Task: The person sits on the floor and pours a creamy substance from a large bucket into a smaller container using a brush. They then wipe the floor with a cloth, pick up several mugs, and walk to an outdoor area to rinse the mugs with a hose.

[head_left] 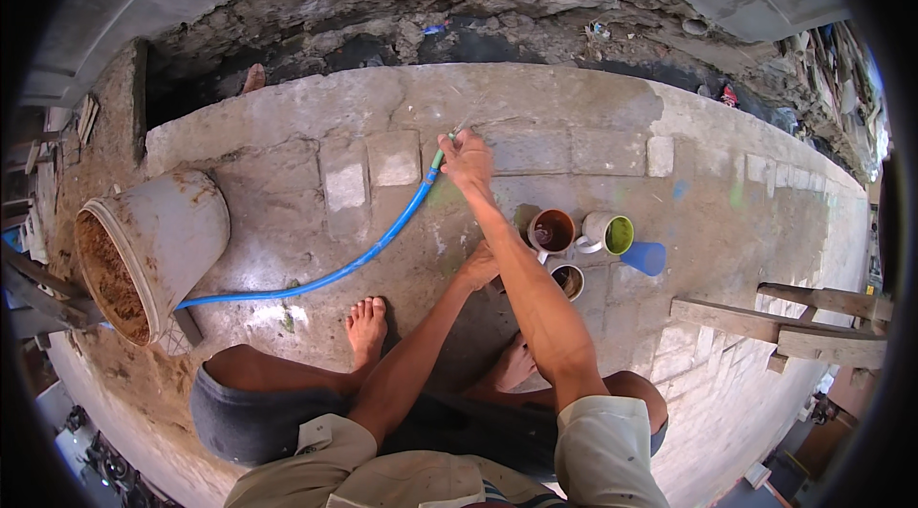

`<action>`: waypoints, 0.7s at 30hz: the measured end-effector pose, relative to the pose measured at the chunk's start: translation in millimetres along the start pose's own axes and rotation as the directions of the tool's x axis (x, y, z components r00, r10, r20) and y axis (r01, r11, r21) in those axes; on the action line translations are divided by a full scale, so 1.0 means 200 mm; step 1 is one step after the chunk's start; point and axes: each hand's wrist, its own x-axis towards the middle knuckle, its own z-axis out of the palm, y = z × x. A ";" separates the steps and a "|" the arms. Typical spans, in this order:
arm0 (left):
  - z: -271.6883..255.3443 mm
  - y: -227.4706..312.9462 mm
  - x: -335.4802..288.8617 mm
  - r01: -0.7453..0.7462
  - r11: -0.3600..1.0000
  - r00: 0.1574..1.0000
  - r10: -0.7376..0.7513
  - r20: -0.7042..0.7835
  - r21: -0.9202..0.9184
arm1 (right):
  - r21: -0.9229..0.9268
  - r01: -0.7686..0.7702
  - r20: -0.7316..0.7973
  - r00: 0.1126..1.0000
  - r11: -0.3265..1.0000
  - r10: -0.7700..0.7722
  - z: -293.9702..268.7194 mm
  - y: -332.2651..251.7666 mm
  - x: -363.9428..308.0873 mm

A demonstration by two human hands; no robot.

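My right hand reaches farthest forward, its fingers closed round the green end of a blue hose. The hose curves back left over the pavement toward a tipped bucket. Crossing behind my right forearm, my left hand is low near the ground; its fingers are hidden, so its grip does not show. Just right of my right forearm stand a mug with a brown inside, a white mug with a green inside and a white mug with a dark inside. A blue plastic cup lies next to them.
The dirty white bucket lies on its side at left, brown inside. Wooden planks stick out at right. Beyond the concrete edge runs a dark ditch with litter. My bare feet are close by.
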 end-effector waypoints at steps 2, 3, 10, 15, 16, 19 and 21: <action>-0.02 -0.01 -0.01 0.025 1.000 0.998 -0.025 -0.057 0.003 | 0.091 0.045 -0.026 0.999 0.995 -0.043 0.08 -0.02 0.00; 0.06 0.03 0.03 0.076 0.991 0.996 -0.080 -0.041 -0.109 | 0.061 0.128 -0.134 0.984 0.990 -0.119 0.03 0.09 0.09; -0.43 0.30 -0.19 0.441 0.687 0.896 -0.306 0.321 -0.578 | 0.316 0.125 -0.001 0.991 0.941 -0.131 0.13 0.01 0.16; -0.57 0.70 -0.22 0.082 0.497 0.987 0.081 0.141 -0.864 | 0.496 0.137 -0.022 0.989 0.858 -0.145 0.15 -0.07 0.12; -0.61 0.84 -0.20 -0.056 0.480 0.996 0.087 -0.016 -0.876 | 0.488 0.165 -0.035 0.985 0.857 -0.170 0.17 -0.09 0.10; -0.65 1.25 -0.13 -0.221 0.346 0.974 0.036 -0.223 -0.912 | 0.621 0.107 -0.039 0.994 0.776 -0.106 0.18 -0.13 0.04; -0.77 1.43 -0.12 -0.290 0.448 0.953 0.057 -0.297 -0.846 | 0.672 -0.069 0.124 0.992 0.738 -0.021 0.22 -0.23 -0.06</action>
